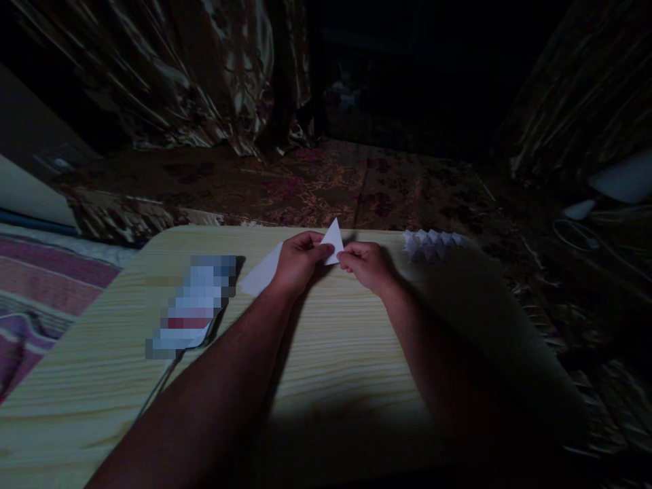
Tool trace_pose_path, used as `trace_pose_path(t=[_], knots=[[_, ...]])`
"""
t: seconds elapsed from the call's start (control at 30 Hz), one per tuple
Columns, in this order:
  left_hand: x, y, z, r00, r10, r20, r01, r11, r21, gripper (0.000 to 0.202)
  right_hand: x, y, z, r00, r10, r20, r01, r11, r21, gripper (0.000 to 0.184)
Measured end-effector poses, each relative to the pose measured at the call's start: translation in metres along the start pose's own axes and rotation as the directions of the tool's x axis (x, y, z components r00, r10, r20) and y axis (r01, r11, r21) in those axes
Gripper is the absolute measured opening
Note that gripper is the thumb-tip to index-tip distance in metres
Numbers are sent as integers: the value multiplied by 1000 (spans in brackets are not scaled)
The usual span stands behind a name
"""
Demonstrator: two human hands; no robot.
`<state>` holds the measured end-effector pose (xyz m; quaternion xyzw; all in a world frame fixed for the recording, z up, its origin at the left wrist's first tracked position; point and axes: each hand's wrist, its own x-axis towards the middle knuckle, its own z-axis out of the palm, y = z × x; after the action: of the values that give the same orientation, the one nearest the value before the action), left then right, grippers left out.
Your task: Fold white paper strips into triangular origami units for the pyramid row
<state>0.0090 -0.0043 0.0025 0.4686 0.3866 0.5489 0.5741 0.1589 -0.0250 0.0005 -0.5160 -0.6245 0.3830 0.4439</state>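
Above the far half of the wooden table, both hands meet at a small white folded paper [333, 235] whose pointed tip faces away from me. My left hand [300, 258] grips its left side, thumb pressed on top. At its lower right corner, my right hand [365, 263] pinches the edge between thumb and fingers. A flat white sheet of paper [262, 270] lies on the table by my left hand, partly covered by it. To the right of my right hand stand several small white folded paper pieces [432, 244], grouped in rows near the far edge.
On the left of the pale wooden table [336, 360] lies a phone [198, 299], its screen blurred out, with a cable [160, 384] running toward me. Patterned cloth [285, 183] covers a ledge behind the table. A striped bedcover [45, 272] is at the left.
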Motion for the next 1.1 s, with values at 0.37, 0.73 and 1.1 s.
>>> trace_pose_path(t=[0.37,0.73,1.1], knots=[[0,-4,-1,992,50,117,-70,983,171,20,1,0,0,995,-64,-76,68,996,52,15],[0,-3,-1,998,62,31,-67,984,166,19,4,2,2,995,-94,-42,96,994,42,8],[6,-6,-5,992,71,-108,-69,997,22,17,2,-1,0,995,-22,-101,34,993,111,8]])
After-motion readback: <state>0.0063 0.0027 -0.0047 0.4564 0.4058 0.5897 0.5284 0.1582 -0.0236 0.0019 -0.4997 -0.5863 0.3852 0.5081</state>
